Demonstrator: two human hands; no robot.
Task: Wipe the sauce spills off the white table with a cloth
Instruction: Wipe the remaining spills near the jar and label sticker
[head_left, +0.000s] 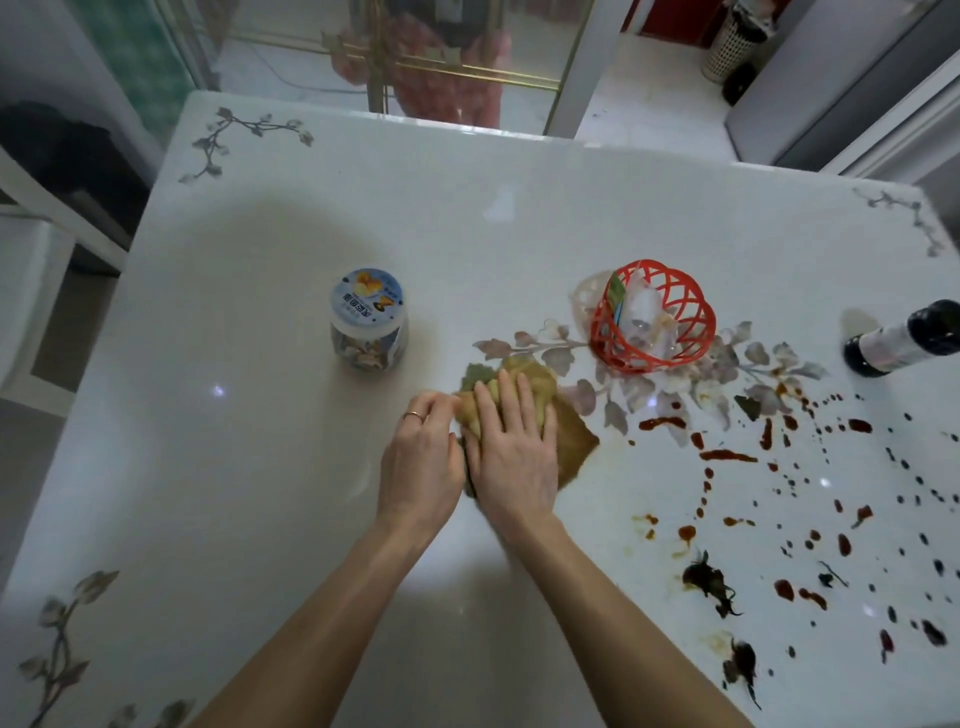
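- why's the cloth bunched on the table, just left of the sauce spills?
- right hand presses it flat-fingered, likely ready to sweep right. left hand curls at its edge; gripping or not, can't tell.

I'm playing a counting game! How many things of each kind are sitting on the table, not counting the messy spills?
jar: 1
red basket: 1
dark bottle: 1
cloth: 1
Total: 4
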